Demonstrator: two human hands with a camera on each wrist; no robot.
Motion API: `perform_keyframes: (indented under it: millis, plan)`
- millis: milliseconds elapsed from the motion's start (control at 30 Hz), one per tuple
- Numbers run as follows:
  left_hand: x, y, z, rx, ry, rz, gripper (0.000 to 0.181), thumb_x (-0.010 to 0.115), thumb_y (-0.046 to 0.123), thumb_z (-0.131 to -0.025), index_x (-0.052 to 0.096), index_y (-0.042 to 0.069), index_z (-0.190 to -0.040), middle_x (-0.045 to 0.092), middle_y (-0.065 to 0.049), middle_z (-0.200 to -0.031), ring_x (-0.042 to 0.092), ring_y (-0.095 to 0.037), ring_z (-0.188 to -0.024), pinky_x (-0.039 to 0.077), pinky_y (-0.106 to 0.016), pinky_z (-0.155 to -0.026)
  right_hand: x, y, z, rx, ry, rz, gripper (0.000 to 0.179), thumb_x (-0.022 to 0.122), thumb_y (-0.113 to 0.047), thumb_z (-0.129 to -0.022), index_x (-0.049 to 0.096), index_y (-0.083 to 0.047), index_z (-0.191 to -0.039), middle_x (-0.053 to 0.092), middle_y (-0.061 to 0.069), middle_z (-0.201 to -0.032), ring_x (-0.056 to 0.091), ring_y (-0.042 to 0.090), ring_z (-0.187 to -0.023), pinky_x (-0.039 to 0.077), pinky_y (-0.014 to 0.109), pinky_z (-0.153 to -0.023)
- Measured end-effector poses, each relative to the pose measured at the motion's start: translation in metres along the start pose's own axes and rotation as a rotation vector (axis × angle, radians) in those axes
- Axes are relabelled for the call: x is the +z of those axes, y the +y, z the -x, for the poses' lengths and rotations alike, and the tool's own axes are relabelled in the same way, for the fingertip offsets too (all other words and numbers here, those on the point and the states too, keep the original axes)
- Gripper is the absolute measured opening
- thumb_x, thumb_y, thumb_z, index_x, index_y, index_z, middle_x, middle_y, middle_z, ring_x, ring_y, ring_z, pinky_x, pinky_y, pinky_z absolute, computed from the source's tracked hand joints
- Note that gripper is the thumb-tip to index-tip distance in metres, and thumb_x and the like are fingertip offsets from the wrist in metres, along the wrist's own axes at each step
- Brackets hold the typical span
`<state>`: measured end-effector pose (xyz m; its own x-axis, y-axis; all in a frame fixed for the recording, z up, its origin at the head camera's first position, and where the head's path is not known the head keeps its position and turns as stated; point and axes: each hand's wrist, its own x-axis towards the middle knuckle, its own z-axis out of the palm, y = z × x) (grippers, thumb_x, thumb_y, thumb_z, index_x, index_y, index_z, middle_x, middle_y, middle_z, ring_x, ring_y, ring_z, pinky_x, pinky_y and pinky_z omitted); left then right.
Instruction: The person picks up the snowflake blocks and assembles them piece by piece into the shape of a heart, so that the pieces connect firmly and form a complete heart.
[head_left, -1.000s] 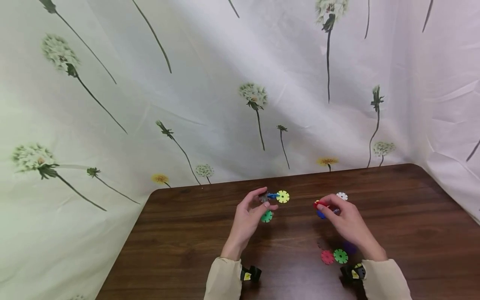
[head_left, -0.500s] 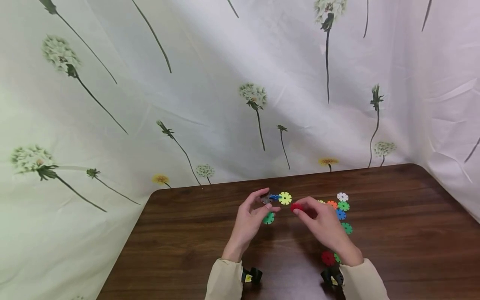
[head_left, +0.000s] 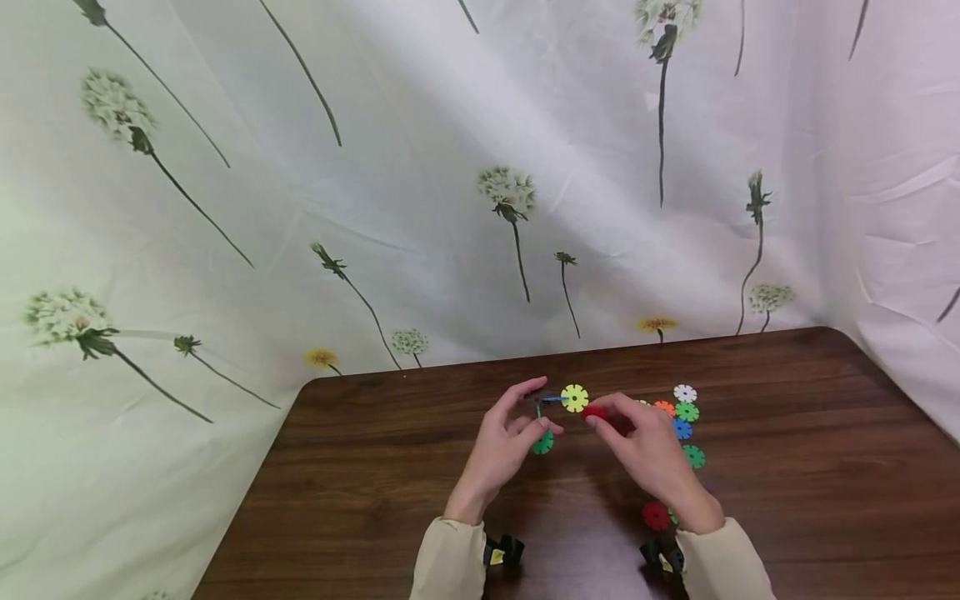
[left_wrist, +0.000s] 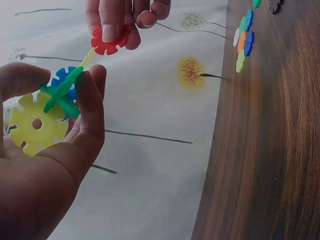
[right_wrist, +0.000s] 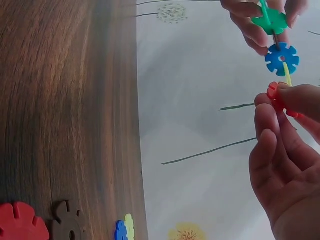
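My left hand [head_left: 498, 454] holds a chain of notched plastic building discs above the table. A yellow disc [head_left: 575, 398] stands at the chain's right end, with a blue disc [right_wrist: 282, 59] beside it and a green disc [head_left: 543, 442] below. Another, larger-looking yellow disc [left_wrist: 37, 122] lies by the left fingers in the left wrist view. Between thumb and fingers my right hand [head_left: 652, 450] pinches a red disc [left_wrist: 110, 42]. Its edge meets the edge-on yellow disc [right_wrist: 287, 74]; whether their notches interlock I cannot tell. Fingers partly cover the chain's middle.
Loose discs lie on the brown wooden table [head_left: 360, 467] to the right: white [head_left: 685, 393], orange [head_left: 664, 408], blue [head_left: 682, 429], green [head_left: 694, 456] and, nearer, red [head_left: 656, 516]. A dandelion-print cloth [head_left: 420, 208] hangs behind the table.
My right hand has moved left from above the loose discs, bringing the red disc to the yellow one. The left hand has shifted slightly right, turning the chain a little.
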<state>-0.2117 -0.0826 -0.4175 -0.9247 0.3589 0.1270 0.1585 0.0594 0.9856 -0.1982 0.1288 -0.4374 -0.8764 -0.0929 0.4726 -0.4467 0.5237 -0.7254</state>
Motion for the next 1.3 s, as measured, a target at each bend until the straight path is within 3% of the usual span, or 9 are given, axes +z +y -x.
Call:
perform_keyframes:
  millis: [267, 400, 500, 767, 1033, 1300]
  plan:
    - [-0.003, 0.001, 0.000, 0.030, -0.073, 0.004, 0.052, 0.054, 0.003, -0.095, 0.045, 0.027, -0.141, 0.053, -0.007, -0.135, 0.068, -0.037, -0.096, 0.057, -0.025, -0.074, 0.005, 0.001, -0.001, -0.065, 0.051, 0.050, 0.016, 0.075, -0.010, -0.083, 0.070, -0.016, -0.097, 0.072, -0.004, -0.085, 0.056, 0.000, -0.066, 0.053, 0.019, -0.060]
    - [-0.003, -0.001, 0.000, 0.068, -0.082, -0.105, 0.052, 0.054, 0.004, -0.095, 0.045, 0.025, -0.142, 0.053, -0.008, -0.136, 0.066, -0.027, -0.090, 0.054, -0.022, -0.074, 0.008, 0.002, -0.001, -0.086, 0.076, 0.058, 0.019, 0.077, -0.009, -0.080, 0.070, -0.014, -0.096, 0.073, -0.004, -0.082, 0.058, 0.000, -0.065, 0.053, 0.019, -0.060]
    - [-0.002, -0.002, 0.001, 0.081, -0.061, -0.175, 0.050, 0.056, 0.005, -0.095, 0.047, 0.023, -0.141, 0.054, -0.008, -0.136, 0.061, -0.017, -0.087, 0.051, -0.020, -0.074, 0.009, 0.001, 0.000, -0.088, 0.102, 0.061, 0.021, 0.079, -0.008, -0.078, 0.069, -0.014, -0.095, 0.073, -0.004, -0.079, 0.060, 0.000, -0.064, 0.054, 0.019, -0.060]
    - [0.002, -0.002, 0.001, 0.052, 0.040, -0.224, 0.041, 0.059, 0.016, -0.096, 0.054, 0.017, -0.137, 0.058, -0.007, -0.131, 0.056, -0.015, -0.099, 0.050, -0.021, -0.082, 0.014, 0.001, 0.001, -0.144, 0.109, 0.097, 0.021, 0.079, -0.006, -0.078, 0.069, -0.013, -0.094, 0.073, -0.003, -0.079, 0.065, 0.004, -0.066, 0.055, 0.018, -0.061]
    - [0.001, -0.008, -0.002, 0.066, 0.063, -0.267, 0.038, 0.060, 0.021, -0.096, 0.058, 0.013, -0.133, 0.060, -0.006, -0.122, 0.055, -0.016, -0.091, 0.049, -0.020, -0.077, 0.019, 0.002, 0.002, -0.197, 0.133, 0.093, 0.018, 0.076, -0.002, -0.080, 0.071, -0.009, -0.096, 0.074, 0.002, -0.087, 0.069, 0.011, -0.073, 0.057, 0.019, -0.063]
    - [0.002, -0.009, -0.001, 0.078, 0.096, -0.259, 0.034, 0.063, 0.026, -0.094, 0.064, 0.019, -0.128, 0.062, -0.005, -0.120, 0.061, -0.020, -0.087, 0.052, -0.021, -0.074, 0.022, 0.000, 0.003, -0.241, 0.172, 0.073, 0.017, 0.077, -0.001, -0.078, 0.072, -0.009, -0.092, 0.069, -0.002, -0.085, 0.064, 0.007, -0.071, 0.055, 0.017, -0.062]
